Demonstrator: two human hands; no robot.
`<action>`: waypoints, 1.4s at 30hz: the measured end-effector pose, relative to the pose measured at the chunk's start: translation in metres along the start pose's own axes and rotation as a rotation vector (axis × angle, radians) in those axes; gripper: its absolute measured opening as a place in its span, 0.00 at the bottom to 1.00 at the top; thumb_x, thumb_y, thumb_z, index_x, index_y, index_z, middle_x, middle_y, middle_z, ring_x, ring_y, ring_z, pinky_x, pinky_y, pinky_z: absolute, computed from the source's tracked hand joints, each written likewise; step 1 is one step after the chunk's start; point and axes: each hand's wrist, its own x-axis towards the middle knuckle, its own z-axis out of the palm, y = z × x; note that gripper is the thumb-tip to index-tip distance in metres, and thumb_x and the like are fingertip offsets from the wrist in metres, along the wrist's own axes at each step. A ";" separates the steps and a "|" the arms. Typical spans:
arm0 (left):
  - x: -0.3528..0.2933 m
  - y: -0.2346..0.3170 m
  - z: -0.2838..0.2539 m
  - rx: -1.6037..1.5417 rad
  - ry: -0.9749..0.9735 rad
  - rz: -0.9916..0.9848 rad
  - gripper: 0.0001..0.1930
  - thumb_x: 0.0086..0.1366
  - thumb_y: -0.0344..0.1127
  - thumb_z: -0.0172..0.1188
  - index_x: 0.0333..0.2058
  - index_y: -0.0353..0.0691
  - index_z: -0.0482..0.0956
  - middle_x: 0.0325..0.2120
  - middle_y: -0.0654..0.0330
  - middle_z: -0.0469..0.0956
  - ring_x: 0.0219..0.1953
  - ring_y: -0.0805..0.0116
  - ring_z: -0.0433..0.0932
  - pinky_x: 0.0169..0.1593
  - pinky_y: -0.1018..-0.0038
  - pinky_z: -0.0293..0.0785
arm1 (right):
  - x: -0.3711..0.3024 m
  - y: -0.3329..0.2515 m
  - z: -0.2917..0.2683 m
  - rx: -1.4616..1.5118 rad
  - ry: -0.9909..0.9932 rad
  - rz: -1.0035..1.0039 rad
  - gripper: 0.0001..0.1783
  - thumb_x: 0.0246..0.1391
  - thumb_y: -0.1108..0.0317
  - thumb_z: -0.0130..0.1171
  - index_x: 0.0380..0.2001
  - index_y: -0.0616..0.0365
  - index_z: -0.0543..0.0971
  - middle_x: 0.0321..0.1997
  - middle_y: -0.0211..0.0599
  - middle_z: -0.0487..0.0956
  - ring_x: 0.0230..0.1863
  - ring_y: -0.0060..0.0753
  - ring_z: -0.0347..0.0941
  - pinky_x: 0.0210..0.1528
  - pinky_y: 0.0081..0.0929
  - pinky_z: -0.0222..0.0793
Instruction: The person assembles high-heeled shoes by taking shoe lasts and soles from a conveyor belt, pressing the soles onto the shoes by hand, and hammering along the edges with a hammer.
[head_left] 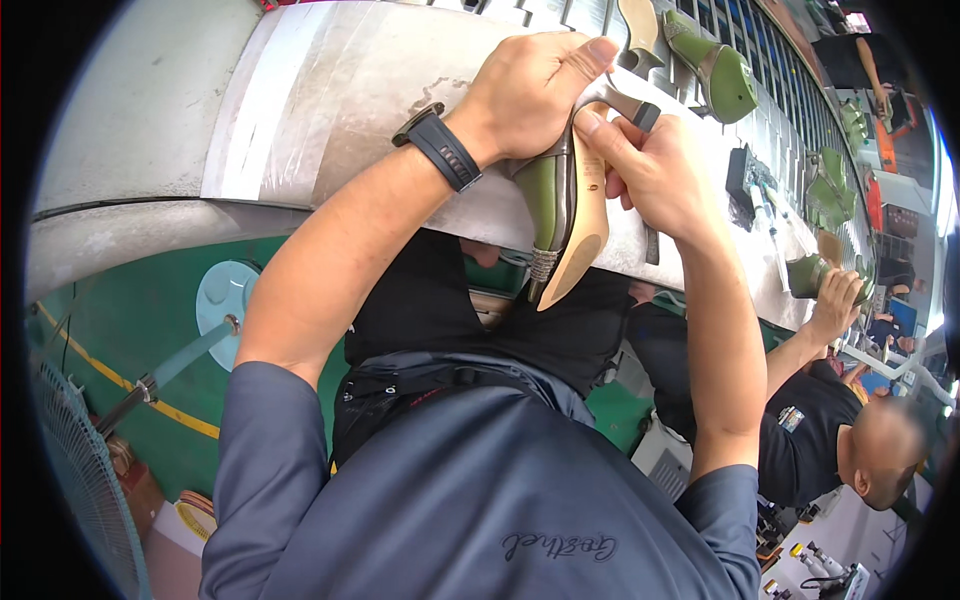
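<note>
A pointed green shoe [543,200] with a tan sole [590,215], dark edging and a sparkling band near its toe is held sole-side toward the right, toe pointing down at me. My left hand [530,95], with a black watch on its wrist, is closed round the heel end. My right hand [660,170] grips the shoe's sole side, thumb pressed on the sole near the heel and fingers curled. Between the hands a grey curved piece [625,103] with a dark block-shaped end sticks out, apparently the heel. The shoe's back is hidden by my left hand.
Past my hands, another green shoe [715,75] and a loose tan sole [640,30] lie beside the conveyor rollers. A black box [742,172] and slim white tools [775,235] sit at right. There a co-worker's hand [835,305] touches a green shoe [808,275]. A fan [85,490] stands lower left.
</note>
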 end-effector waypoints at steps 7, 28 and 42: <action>0.001 0.001 0.000 0.059 0.025 0.039 0.28 0.81 0.53 0.48 0.41 0.32 0.86 0.27 0.55 0.84 0.30 0.70 0.80 0.38 0.71 0.76 | 0.001 0.022 -0.012 0.014 -0.150 -0.088 0.24 0.60 0.51 0.72 0.23 0.63 0.81 0.18 0.28 0.77 0.20 0.17 0.71 0.24 0.22 0.67; 0.004 0.000 0.003 0.092 -0.009 -0.090 0.28 0.81 0.54 0.49 0.40 0.32 0.85 0.26 0.54 0.83 0.30 0.67 0.80 0.38 0.70 0.76 | 0.000 0.018 0.017 0.093 0.104 0.009 0.22 0.54 0.55 0.71 0.17 0.59 0.77 0.16 0.25 0.74 0.18 0.15 0.66 0.22 0.20 0.62; 0.005 -0.004 0.003 0.045 -0.015 -0.042 0.28 0.81 0.55 0.49 0.41 0.32 0.86 0.29 0.57 0.85 0.33 0.72 0.80 0.41 0.72 0.77 | -0.028 0.047 0.027 0.619 -0.087 0.039 0.34 0.62 0.61 0.70 0.63 0.73 0.73 0.52 0.43 0.84 0.51 0.27 0.80 0.55 0.27 0.76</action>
